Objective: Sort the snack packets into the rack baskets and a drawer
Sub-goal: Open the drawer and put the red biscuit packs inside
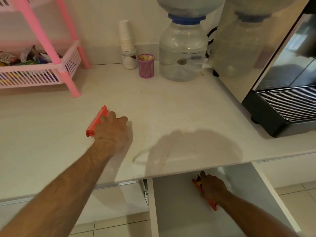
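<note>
Curling over a red snack packet [97, 121], the fingers [109, 117] of the left hand [111, 134] are seen grasping it from above, with the packet lying flat on the white countertop [179, 103] and its far end and left edge left uncovered. The left forearm is stretched out from the lower left across the counter. Below the counter's front edge, a second red and orange packet [196, 183] is gripped by the right hand [213, 189], whose fingers are wrapped round it; both ends of the packet are shown past the hand, inside the open white drawer [171, 211]. The drawer is pulled out under the counter, above a tiled floor. At the back left of the counter a pink rack [51, 48] is stood, and in its lower basket [34, 76] a heap of mixed snack packets [25, 57] is held. Further along the wall, a stack of paper cups [126, 36] is set on a small jar, just beside a purple holder of toothpicks [146, 65]. A clear water dispenser bottle [183, 53] is placed next to these, and a steel coffee machine [273, 65] is found at the right.
</note>
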Motion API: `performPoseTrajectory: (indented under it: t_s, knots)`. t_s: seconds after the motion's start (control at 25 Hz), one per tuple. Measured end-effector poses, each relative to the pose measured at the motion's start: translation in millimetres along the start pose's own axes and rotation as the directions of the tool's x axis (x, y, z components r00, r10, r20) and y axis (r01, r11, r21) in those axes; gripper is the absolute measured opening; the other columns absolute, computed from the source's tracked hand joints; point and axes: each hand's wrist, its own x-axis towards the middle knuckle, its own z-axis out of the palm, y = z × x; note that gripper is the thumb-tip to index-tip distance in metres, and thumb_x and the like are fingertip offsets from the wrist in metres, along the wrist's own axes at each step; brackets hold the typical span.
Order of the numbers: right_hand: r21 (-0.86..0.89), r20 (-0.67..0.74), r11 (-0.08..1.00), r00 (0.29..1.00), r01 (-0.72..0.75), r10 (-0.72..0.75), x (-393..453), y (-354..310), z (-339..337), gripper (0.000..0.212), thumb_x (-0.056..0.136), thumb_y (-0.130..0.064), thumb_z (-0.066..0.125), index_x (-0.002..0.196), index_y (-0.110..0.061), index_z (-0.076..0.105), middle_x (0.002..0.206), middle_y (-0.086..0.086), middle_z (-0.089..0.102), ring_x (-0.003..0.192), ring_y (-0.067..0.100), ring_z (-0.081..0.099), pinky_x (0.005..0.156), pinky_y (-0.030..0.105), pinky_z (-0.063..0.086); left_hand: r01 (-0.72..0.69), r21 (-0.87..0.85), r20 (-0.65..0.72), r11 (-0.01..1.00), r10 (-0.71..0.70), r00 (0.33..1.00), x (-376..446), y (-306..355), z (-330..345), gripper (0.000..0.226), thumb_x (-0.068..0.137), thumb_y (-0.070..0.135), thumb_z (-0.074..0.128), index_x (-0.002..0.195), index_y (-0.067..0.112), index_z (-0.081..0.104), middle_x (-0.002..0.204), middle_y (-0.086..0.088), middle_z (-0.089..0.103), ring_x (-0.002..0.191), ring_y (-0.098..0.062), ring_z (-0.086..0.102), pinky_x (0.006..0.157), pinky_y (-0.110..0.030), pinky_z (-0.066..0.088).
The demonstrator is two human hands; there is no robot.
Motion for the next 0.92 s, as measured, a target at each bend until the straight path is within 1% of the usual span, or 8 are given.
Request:
performPoseTrajectory:
  t_s: [0.08, 0.2, 0.4, 0.48, 0.56, 0.68, 0.8, 0.92]
  knots:
    - [-0.068, -0.018, 0.998, 1.000, 0.013, -0.014, -4, -2, -7, 0.080, 0.080, -0.045, 0.071, 0.143, -0.015, 0.031, 0.121, 0.006, 0.063, 0.110, 0.025, 0.062, 0.085, 0.035, 0.051, -0.012, -0.023, -0.018, 1.000, 0.012, 1.000, -4, 1, -1, 0.040, 0.094, 0.032, 0.049, 0.133, 0.028, 0.049, 0.135, -0.010, 0.042, 0.128, -0.034, 0.042, 0.099, -0.046, 0.048]
    - [-0.142, -0.086, 0.988, 0.993, 0.064, -0.077, -25, -13, -26, 0.063, 0.081, -0.054, 0.062, 0.129, -0.017, 0.046, 0.119, 0.006, 0.064, 0.108, 0.027, 0.062, 0.078, 0.034, 0.047, -0.017, -0.095, -0.028, 0.995, 0.015, 1.000, -11, 4, -11, 0.040, 0.093, 0.040, 0.053, 0.131, 0.029, 0.050, 0.127, -0.008, 0.044, 0.121, -0.034, 0.046, 0.086, -0.045, 0.050]
    - [0.284, -0.152, 0.926, 0.966, 0.247, -0.211, -100, -40, -70, 0.041, 0.069, -0.067, 0.065, 0.092, -0.033, 0.066, 0.086, -0.011, 0.071, 0.082, 0.007, 0.067, 0.059, 0.019, 0.044, -0.163, -0.482, -0.080, 0.861, 0.143, 0.987, -38, 28, -34, 0.049, 0.086, 0.030, 0.059, 0.134, 0.035, 0.049, 0.123, -0.003, 0.046, 0.106, -0.026, 0.054, 0.084, -0.039, 0.052]
    - [0.611, -0.216, 0.714, 0.940, 0.342, -0.265, -132, -55, -90, 0.037, 0.061, -0.064, 0.073, 0.080, -0.034, 0.070, 0.071, -0.008, 0.071, 0.065, 0.002, 0.065, 0.058, 0.022, 0.052, -0.196, -0.681, -0.065, 0.706, 0.208, 0.976, -52, 43, -44, 0.056, 0.083, 0.022, 0.064, 0.133, 0.041, 0.049, 0.118, 0.004, 0.046, 0.103, -0.020, 0.056, 0.083, -0.031, 0.049]
    - [0.836, -0.317, 0.378, 0.913, 0.397, -0.257, -155, -66, -114, 0.035, 0.062, -0.056, 0.081, 0.082, -0.029, 0.072, 0.075, 0.001, 0.074, 0.068, 0.012, 0.070, 0.062, 0.032, 0.059, -0.168, -0.843, -0.012, 0.511, 0.295, 0.955, -64, 59, -53, 0.062, 0.082, 0.013, 0.068, 0.132, 0.046, 0.050, 0.117, 0.008, 0.048, 0.104, -0.018, 0.057, 0.084, -0.033, 0.055]
    - [0.901, -0.429, 0.003, 0.893, 0.433, -0.139, -171, -69, -152, 0.051, 0.064, -0.049, 0.088, 0.104, -0.024, 0.069, 0.097, 0.009, 0.072, 0.090, 0.026, 0.073, 0.072, 0.042, 0.062, -0.134, -0.934, 0.013, 0.331, 0.405, 0.914, -79, 81, -61, 0.057, 0.087, 0.013, 0.072, 0.126, 0.050, 0.057, 0.120, 0.007, 0.053, 0.101, -0.017, 0.060, 0.084, -0.039, 0.061]
    - [0.905, -0.414, -0.134, 0.908, 0.403, -0.070, -173, -66, -170, 0.066, 0.065, -0.037, 0.090, 0.119, -0.016, 0.059, 0.111, 0.015, 0.069, 0.099, 0.029, 0.072, 0.081, 0.049, 0.061, -0.073, -0.980, 0.014, 0.187, 0.428, 0.904, -86, 90, -67, 0.046, 0.089, 0.009, 0.071, 0.119, 0.044, 0.063, 0.119, 0.002, 0.055, 0.099, -0.021, 0.065, 0.080, -0.039, 0.062]
    - [0.919, -0.380, -0.172, 0.913, 0.354, -0.151, -176, -66, -170, 0.066, 0.068, -0.031, 0.085, 0.124, -0.014, 0.056, 0.110, 0.020, 0.071, 0.100, 0.036, 0.071, 0.080, 0.050, 0.059, -0.027, -0.998, 0.004, 0.062, 0.461, 0.887, -91, 94, -72, 0.043, 0.089, 0.003, 0.069, 0.114, 0.038, 0.066, 0.117, -0.001, 0.056, 0.097, -0.023, 0.066, 0.074, -0.032, 0.061]
